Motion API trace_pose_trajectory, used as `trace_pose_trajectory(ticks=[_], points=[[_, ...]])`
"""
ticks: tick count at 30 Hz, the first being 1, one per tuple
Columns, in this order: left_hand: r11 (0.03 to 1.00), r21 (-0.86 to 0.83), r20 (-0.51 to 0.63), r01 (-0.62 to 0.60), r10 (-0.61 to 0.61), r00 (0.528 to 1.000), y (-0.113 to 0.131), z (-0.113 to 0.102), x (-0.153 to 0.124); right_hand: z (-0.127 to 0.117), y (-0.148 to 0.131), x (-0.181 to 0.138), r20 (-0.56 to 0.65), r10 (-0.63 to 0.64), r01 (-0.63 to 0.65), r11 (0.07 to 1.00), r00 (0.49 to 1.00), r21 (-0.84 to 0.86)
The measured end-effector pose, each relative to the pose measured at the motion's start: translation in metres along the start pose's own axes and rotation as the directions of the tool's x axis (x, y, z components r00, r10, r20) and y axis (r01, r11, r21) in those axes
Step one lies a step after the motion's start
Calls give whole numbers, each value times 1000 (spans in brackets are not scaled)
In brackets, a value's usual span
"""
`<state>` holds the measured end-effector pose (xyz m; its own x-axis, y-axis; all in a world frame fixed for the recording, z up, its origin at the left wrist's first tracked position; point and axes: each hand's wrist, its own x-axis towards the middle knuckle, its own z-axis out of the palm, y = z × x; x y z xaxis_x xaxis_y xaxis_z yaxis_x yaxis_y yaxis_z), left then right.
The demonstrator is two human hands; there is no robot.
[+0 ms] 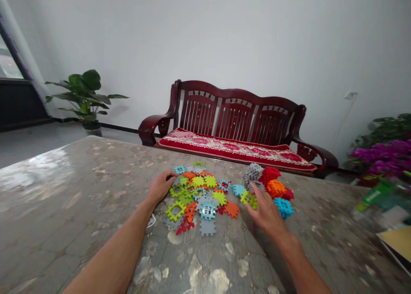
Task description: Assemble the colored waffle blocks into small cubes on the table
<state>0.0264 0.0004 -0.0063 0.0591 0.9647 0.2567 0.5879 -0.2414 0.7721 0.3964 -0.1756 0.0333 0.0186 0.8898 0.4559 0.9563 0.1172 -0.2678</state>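
A loose pile of flat, notched plastic building pieces (211,181) in lime, orange, grey, blue and red lies on the table. My left hand (161,187) rests at the pile's left edge, fingers loosely bent and a gap at the thumb; nothing shows in its grasp. On the other side, my right hand (266,207) has its thumb and fingers around a lime green frame-shaped building piece (248,199). Near me in the pile lies a light blue window piece (207,210) above a grey square piece (208,228). An orange square piece (231,209) sits at the right.
Sorted stacks stand beyond my right hand: grey (253,172), red (270,173), orange (276,188) and blue (284,207). A white piece (151,220) lies by my left forearm. Blurred items and a box (396,242) occupy the table's right side. A wooden bench (236,118) stands behind.
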Motion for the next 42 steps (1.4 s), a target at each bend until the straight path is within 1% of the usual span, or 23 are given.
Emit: trace_pose_trajectory(ticks=[3,5,8,11,15,20,25,27,30,34,36,38,42], points=[[1000,9,4,-6,6,1000,-5,2,1,-10,19,-1,-30,-8,6,998,1000,-56],[1000,7,6,-10,10,1000,-8,3,2,-15,29,-1,-29,-2,0,996,1000,-88],[1000,2,9,-7,7,1000,-10,3,3,-21,41,-2,-3,-1,1,991,1000,-134],[1000,9,-1,-4,4,1000,-7,2,3,-25,49,-6,47,-2,11,982,999,-190],[1000,6,-10,17,-17,1000,-2,0,1,-27,49,-10,83,19,1,974,996,-226],[1000,2,-9,10,-10,1000,-3,0,1,-26,44,-12,71,39,-24,979,997,-204],[1000,13,8,3,-3,1000,-6,1,2,-25,43,-12,70,15,-2,985,997,-171],[1000,19,-4,5,-5,1000,-4,1,1,-23,37,-10,55,4,4,990,998,-143],[1000,27,-10,12,-11,1000,1,0,0,-15,16,-3,72,3,0,999,997,-42],[1000,21,2,5,-6,1000,3,-1,-2,8,-25,17,138,15,-35,989,990,143],[1000,16,11,-5,5,1000,3,-1,-2,22,-43,33,180,-11,-27,978,984,207],[1000,12,12,-14,14,1000,3,-1,-2,36,-58,50,199,-2,-45,971,980,234],[1000,13,9,-5,5,1000,2,-1,-2,59,-77,83,224,2,-44,983,975,179]])
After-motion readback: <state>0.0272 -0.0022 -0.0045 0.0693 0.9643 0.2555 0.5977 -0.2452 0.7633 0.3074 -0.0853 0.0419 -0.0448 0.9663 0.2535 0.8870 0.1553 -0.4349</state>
